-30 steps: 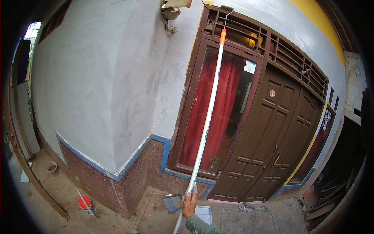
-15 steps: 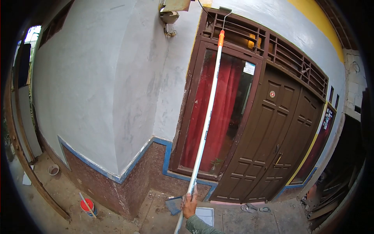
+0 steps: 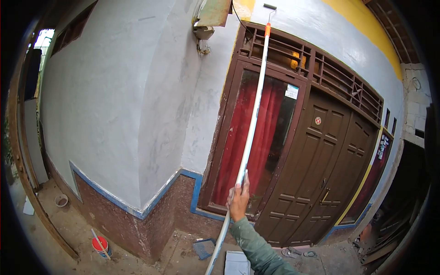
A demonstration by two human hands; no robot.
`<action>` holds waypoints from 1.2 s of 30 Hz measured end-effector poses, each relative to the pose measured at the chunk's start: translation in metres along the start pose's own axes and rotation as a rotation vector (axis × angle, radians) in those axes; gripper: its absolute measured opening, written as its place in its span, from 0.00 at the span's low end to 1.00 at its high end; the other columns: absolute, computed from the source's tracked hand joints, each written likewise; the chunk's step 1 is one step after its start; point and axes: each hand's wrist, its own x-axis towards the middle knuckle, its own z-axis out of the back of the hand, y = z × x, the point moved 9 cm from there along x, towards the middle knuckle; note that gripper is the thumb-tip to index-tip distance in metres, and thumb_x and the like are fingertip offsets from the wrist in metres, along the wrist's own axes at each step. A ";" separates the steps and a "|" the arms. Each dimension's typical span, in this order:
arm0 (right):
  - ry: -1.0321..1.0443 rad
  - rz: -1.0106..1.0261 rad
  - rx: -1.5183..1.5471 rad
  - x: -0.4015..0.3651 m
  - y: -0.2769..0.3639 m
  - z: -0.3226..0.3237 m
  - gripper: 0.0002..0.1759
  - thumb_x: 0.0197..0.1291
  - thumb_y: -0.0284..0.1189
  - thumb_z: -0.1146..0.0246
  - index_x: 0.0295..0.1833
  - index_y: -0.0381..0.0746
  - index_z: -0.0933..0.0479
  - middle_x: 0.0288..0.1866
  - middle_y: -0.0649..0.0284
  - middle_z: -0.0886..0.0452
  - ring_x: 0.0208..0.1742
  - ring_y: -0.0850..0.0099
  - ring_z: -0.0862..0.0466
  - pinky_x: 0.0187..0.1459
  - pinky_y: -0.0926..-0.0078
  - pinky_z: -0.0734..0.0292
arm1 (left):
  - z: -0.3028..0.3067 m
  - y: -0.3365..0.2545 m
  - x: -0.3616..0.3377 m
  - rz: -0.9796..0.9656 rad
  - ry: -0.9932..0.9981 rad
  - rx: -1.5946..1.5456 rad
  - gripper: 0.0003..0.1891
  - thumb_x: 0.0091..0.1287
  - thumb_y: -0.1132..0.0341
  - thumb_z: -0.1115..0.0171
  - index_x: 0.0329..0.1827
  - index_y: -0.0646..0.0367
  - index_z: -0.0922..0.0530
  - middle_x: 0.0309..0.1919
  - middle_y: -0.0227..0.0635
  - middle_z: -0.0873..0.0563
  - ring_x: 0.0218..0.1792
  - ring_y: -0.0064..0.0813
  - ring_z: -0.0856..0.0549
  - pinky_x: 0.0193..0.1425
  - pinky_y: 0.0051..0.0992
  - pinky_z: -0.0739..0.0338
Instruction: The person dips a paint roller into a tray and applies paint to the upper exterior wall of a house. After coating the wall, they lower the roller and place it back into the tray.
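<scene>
My right hand, in a green sleeve, is closed around a long white extension pole. The pole slants up past the window with the red curtain. At its top are an orange collar and a paint roller, which is against or close to the pale wall above the brown vent grille. The pole's lower end runs out of the bottom of the view. My left hand is out of sight.
On the floor are a blue paint tray, a white tray, a red bucket with a stick in it, a bowl and sandals. Brown double doors stand right. A metal sheet juts out above.
The pole and roller have moved upward, the roller going from the grille's top edge onto the wall above. My right hand has risen, showing more of the sleeve.
</scene>
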 end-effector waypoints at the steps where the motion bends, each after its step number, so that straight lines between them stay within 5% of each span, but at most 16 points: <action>1: 0.004 0.002 -0.001 0.009 0.012 -0.005 0.30 0.77 0.34 0.55 0.80 0.59 0.51 0.21 0.74 0.36 0.15 0.86 0.39 0.13 0.85 0.42 | -0.001 0.004 0.007 -0.002 -0.003 -0.042 0.25 0.69 0.49 0.36 0.59 0.58 0.22 0.35 0.36 0.15 0.35 0.31 0.18 0.40 0.36 0.21; 9: 0.041 0.156 -0.047 0.091 0.100 -0.030 0.31 0.75 0.38 0.53 0.80 0.59 0.51 0.21 0.74 0.36 0.14 0.85 0.38 0.12 0.85 0.41 | -0.009 -0.002 0.040 -0.016 -0.015 -0.331 0.24 0.69 0.48 0.36 0.58 0.58 0.22 0.35 0.35 0.15 0.36 0.30 0.18 0.40 0.36 0.21; 13: 0.071 0.269 -0.111 0.143 0.167 -0.041 0.31 0.75 0.34 0.53 0.80 0.58 0.52 0.22 0.72 0.34 0.14 0.84 0.36 0.11 0.83 0.38 | 0.023 -0.115 0.043 -0.331 -0.220 -0.248 0.21 0.69 0.50 0.35 0.53 0.59 0.21 0.34 0.34 0.16 0.36 0.29 0.19 0.42 0.35 0.21; 15: 0.077 0.302 -0.136 0.170 0.191 -0.044 0.31 0.75 0.34 0.53 0.80 0.57 0.52 0.23 0.71 0.33 0.14 0.84 0.35 0.12 0.82 0.37 | 0.037 -0.159 0.054 -0.618 -0.415 -0.116 0.23 0.67 0.48 0.35 0.41 0.63 0.21 0.22 0.42 0.22 0.24 0.35 0.22 0.29 0.37 0.27; 17: 0.063 0.295 -0.194 0.187 0.204 -0.044 0.32 0.75 0.33 0.52 0.80 0.55 0.52 0.24 0.70 0.32 0.15 0.83 0.33 0.12 0.82 0.35 | 0.054 -0.223 0.034 -0.649 -0.380 -0.049 0.21 0.71 0.49 0.39 0.41 0.63 0.21 0.21 0.32 0.24 0.23 0.24 0.25 0.28 0.29 0.29; 23: 0.068 0.332 -0.172 0.176 0.218 -0.042 0.31 0.75 0.32 0.53 0.80 0.52 0.52 0.24 0.70 0.32 0.15 0.83 0.32 0.13 0.81 0.33 | 0.093 -0.329 0.017 -0.807 -0.504 -0.199 0.20 0.68 0.51 0.36 0.41 0.63 0.22 0.23 0.46 0.22 0.23 0.39 0.25 0.31 0.38 0.27; 36: 0.039 0.333 -0.161 0.194 0.217 -0.024 0.31 0.75 0.32 0.51 0.80 0.53 0.49 0.23 0.71 0.33 0.15 0.84 0.34 0.13 0.81 0.36 | 0.086 -0.362 0.030 -0.760 -0.564 -0.139 0.22 0.67 0.51 0.36 0.43 0.65 0.23 0.26 0.54 0.18 0.30 0.56 0.16 0.34 0.43 0.23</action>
